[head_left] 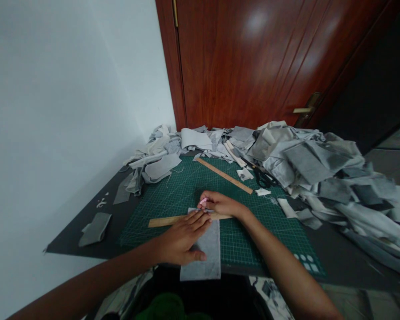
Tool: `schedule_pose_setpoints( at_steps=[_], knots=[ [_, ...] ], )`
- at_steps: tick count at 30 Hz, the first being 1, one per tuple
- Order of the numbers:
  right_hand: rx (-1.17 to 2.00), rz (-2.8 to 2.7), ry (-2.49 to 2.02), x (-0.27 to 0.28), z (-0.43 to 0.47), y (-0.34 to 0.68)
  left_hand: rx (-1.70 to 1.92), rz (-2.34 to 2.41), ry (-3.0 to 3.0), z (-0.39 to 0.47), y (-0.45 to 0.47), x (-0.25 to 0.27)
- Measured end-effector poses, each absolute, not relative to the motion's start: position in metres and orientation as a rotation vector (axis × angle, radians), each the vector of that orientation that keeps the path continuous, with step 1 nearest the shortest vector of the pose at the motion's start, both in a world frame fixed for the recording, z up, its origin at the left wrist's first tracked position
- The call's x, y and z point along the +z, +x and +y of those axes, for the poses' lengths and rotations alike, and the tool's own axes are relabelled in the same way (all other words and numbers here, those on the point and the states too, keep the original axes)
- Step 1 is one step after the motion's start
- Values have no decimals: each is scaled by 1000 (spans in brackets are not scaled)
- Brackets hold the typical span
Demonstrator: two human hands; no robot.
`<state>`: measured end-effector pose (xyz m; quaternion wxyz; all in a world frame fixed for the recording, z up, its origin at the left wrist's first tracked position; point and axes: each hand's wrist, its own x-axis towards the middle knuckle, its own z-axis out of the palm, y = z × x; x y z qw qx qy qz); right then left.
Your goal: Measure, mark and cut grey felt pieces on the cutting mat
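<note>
A grey piece of fabric (pixel 209 244) lies on the green cutting mat (pixel 250 240), its near end hanging past the table's front edge. Across the fabric rests a wooden ruler (pixel 165 221). My left hand (pixel 186 235) presses flat on the ruler and cloth with its fingers stretched out and the thumb apart. Just beyond it, my right hand (pixel 220 203) is closed around a small pink piece of chalk (pixel 203 201), held at the ruler's far edge. The chalk's tip is hidden by the fingers.
A second wooden ruler (pixel 225 175) lies slantwise farther back. Black scissors (pixel 265 178) sit beside a large heap of grey fabric scraps (pixel 306 160) on the right. More scraps (pixel 160 166) pile up at the back left, and a folded grey cloth (pixel 96 229) lies near the left edge.
</note>
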<state>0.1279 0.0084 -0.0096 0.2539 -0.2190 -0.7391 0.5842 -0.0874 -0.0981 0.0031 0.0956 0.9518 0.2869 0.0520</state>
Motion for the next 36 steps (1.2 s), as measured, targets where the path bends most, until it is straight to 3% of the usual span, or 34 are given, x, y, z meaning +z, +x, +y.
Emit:
schedule_pose_setpoints(
  at_steps=[7, 17, 36],
  knots=[
    [1633, -1860, -626, -8, 13, 127, 308, 964, 3004, -114, -78, 4],
    [1515, -1800, -732, -11, 16, 132, 397, 1653, 2684, -142, -28, -7],
    [1682, -1583, -785, -16, 29, 139, 622, 1661, 2763, -144, -33, -22]
  ],
)
